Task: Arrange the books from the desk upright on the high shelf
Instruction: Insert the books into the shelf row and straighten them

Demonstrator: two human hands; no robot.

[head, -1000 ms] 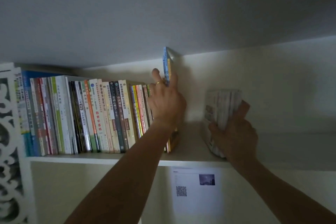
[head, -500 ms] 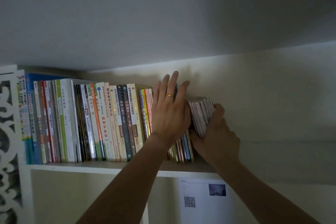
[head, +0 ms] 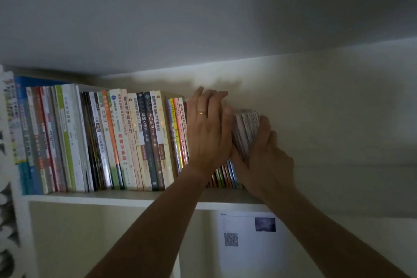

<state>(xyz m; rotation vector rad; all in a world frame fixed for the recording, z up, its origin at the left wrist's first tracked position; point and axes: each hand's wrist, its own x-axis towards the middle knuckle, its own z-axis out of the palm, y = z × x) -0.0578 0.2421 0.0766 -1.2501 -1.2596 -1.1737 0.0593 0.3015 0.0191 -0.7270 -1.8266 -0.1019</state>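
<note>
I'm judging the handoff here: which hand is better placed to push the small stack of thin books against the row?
Probably the right hand: it grips the small stack of thin books on its outer side, so it can press leftward. The left hand lies flat between stack and row of upright books, bracing them.

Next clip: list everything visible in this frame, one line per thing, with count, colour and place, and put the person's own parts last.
shelf: one, white, across the lower middle.
row of books: too many to count, mixed colours, upright on the shelf's left part.
thin books: several, coloured spines, low between the hands.
stack of books: one bundle, pale page edges, tilted at the row's right end.
sheet: one, white with a QR code, on the wall under the shelf.
lattice panel: one, white, left edge.
ceiling: grey, top.
ring: one, gold, on the left hand.
left hand: fingers straight, flat against the row's end.
right hand: grips the stack.
</note>
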